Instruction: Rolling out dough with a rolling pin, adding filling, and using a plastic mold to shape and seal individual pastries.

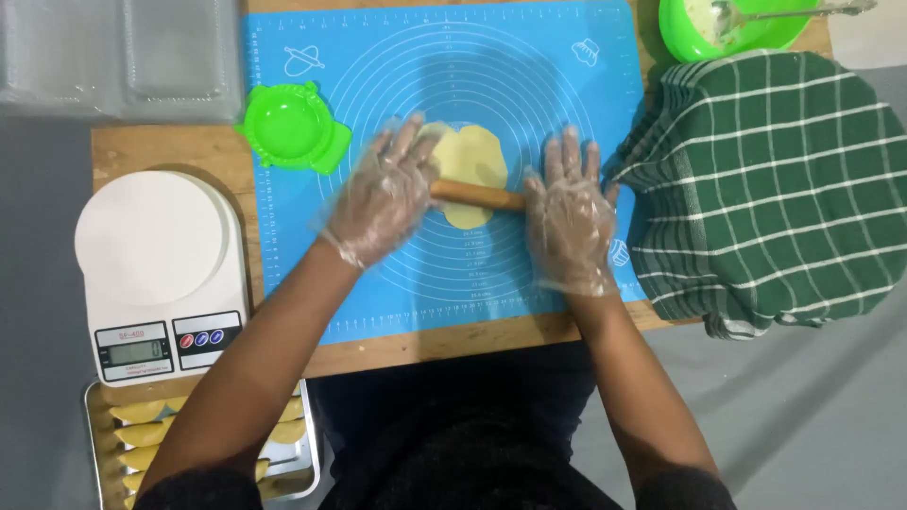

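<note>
Both forearms reach forward from the bottom of the view over a blue silicone mat [567, 57] laid on a wooden surface [161, 151]. The left hand [383, 194] and the right hand [567, 222] wear thin, clear, crinkled plastic gloves. Each lies palm down with fingers spread flat on one end of a slim wooden rolling pin [477, 195], pressing on it rather than gripping it. The pin lies nearly crosswise, tilted slightly down toward the right hand, across a pale yellow sheet of dough [472, 156] that is flattened into an uneven oval at the middle of the mat's printed rings.

Just beside the left hand, at the mat's left edge, lies a bright green plastic dumpling press [293, 127], round with a wavy rim, lying open. Farther left stands a white kitchen scale [156, 269] with a smooth round platform and a small display. Below it a metal tray [307, 453] holds folded, crescent-shaped yellow pastries [142, 434], partly hidden by the left arm. To the right, a green cloth [775, 189] with white checks drapes over something rounded; what it covers cannot be seen. At the top right a green bowl [680, 38] holds a whitish filling and a metal utensil [803, 11]. Clear plastic trays [113, 57] lie at the top left
</note>
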